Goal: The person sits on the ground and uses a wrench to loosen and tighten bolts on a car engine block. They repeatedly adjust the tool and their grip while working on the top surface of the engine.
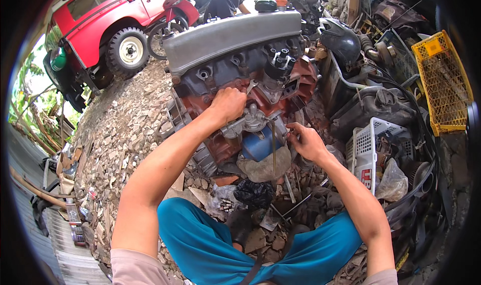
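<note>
The left hand is closed in a fist around a wrench — only its open-jawed head shows, poking out toward the right, pressed against the side of the engine block. The right hand sits lower and to the right, fingers curled and pinched on something small near a thin upright rod; what it grips is too small to make out. Between the two hands is a pale metal fitting, and just beneath it a blue cylinder resting against a grey stone.

The engine block stands on gravel, rusty-red on its flank with a long grey cover on top, tilted away from the person. The person's legs in blue trousers fold below, with a black plastic bag and loose metal tools lying among the stones in front of them.

To the right, a white plastic basket carries a red mark on its lower face, half hidden by a clear bag. Further out a yellow crate leans at the rim, beside dark hoses and scrap parts heaped too thickly to sort out. At upper left a red vehicle is cut off by the edge — and another person behind the engine is mostly hidden.
</note>
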A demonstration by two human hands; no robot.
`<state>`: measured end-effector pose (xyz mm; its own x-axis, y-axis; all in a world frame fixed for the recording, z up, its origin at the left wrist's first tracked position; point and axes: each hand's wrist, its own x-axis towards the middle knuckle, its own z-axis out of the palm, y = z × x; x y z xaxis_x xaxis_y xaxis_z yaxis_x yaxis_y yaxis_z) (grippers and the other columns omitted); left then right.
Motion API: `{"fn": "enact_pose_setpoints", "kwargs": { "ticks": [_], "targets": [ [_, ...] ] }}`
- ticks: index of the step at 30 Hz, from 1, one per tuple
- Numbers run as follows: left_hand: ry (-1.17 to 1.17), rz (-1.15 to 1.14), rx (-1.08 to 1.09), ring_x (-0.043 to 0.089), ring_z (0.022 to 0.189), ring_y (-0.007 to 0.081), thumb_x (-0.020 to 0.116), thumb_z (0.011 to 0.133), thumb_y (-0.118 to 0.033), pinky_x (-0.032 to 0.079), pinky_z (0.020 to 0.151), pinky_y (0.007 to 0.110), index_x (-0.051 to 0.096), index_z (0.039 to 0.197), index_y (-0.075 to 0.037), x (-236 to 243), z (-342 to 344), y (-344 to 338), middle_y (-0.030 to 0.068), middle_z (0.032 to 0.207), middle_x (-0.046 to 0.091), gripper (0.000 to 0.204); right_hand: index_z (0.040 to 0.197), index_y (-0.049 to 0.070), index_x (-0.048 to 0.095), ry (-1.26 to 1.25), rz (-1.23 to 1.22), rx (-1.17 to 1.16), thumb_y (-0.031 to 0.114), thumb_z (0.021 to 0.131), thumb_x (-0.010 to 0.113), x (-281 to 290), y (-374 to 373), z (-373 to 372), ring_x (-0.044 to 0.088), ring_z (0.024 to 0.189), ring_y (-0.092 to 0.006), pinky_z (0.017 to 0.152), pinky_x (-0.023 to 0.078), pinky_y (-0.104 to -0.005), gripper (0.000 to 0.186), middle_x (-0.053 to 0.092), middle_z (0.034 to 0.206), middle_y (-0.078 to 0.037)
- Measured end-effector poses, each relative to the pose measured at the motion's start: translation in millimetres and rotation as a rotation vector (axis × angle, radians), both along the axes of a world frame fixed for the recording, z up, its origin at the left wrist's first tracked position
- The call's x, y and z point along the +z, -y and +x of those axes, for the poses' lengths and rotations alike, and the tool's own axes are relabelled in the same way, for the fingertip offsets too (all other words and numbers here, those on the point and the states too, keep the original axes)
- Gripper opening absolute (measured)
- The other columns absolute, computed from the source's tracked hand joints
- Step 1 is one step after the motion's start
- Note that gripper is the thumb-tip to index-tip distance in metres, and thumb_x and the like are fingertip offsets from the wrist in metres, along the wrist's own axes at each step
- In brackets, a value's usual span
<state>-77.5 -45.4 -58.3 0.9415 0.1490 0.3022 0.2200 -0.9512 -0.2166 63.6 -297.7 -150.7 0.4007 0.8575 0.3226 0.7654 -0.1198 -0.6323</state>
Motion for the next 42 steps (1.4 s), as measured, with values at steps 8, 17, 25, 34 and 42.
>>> {"fn": "enact_pose_setpoints", "kwargs": {
  "ticks": [8, 17, 25, 34, 42],
  "targets": [
    [0.047, -0.201, 0.225, 0.069, 0.085, 0.0449, 0.062, 0.093, -0.031, 0.056, 0.075, 0.054, 0.07, 0.098, -0.001, 4.0, -9.9, 15.3, 0.0259, 0.088, 0.07, 0.032, 0.122, 0.007, 0.06, -0.013, -0.044, 0.001, 0.022, 0.094, 0.061, 2.6, 10.0, 0.3, 0.068, 0.091, -0.0394, 0.078, 0.052, -0.0471, 0.032, 0.072, 0.091, -0.019],
    [0.169, -0.24, 0.279, 0.071, 0.081, 0.0432, 0.053, 0.098, -0.024, 0.057, 0.071, 0.052, 0.066, 0.102, 0.003, 2.8, -30.5, 48.6, 0.0235, 0.087, 0.072, 0.03, 0.122, 0.002, 0.06, 0.039, -0.034, 0.06, 0.014, 0.093, 0.062, -8.5, 5.0, 1.6, 0.07, 0.083, -0.0371, 0.073, 0.052, -0.0424, 0.032, 0.072, 0.085, -0.018],
    [0.19, -0.208, 0.243, 0.071, 0.076, 0.0424, 0.052, 0.099, -0.026, 0.057, 0.068, 0.052, 0.062, 0.1, 0.004, 2.3, -26.0, 47.1, 0.0251, 0.078, 0.07, 0.032, 0.123, 0.003, 0.06, 0.041, -0.103, 0.062, 0.016, 0.093, 0.062, -8.1, -1.7, -0.7, 0.069, 0.089, -0.0376, 0.078, 0.053, -0.0432, 0.033, 0.073, 0.092, -0.017],
    [0.18, -0.024, 0.055, 0.069, 0.064, 0.0406, 0.05, 0.102, -0.034, 0.055, 0.056, 0.052, 0.063, 0.105, 0.001, -2.0, -32.5, 16.5, 0.0216, 0.066, 0.067, 0.037, 0.124, 0.005, 0.06, 0.032, -0.121, 0.072, 0.019, 0.093, 0.062, -10.6, -2.7, -5.2, 0.069, 0.092, -0.0388, 0.079, 0.053, -0.045, 0.035, 0.073, 0.094, -0.017],
    [0.176, 0.045, -0.042, 0.065, 0.057, 0.0406, 0.047, 0.103, -0.03, 0.052, 0.053, 0.053, 0.062, 0.114, -0.003, -4.0, -34.1, 7.3, 0.0188, 0.062, 0.065, 0.033, 0.125, 0.008, 0.061, 0.029, -0.172, 0.059, 0.024, 0.092, 0.062, -18.6, -2.8, -4.5, 0.068, 0.096, -0.0388, 0.083, 0.053, -0.0466, 0.037, 0.073, 0.097, -0.019]
  ]
}}
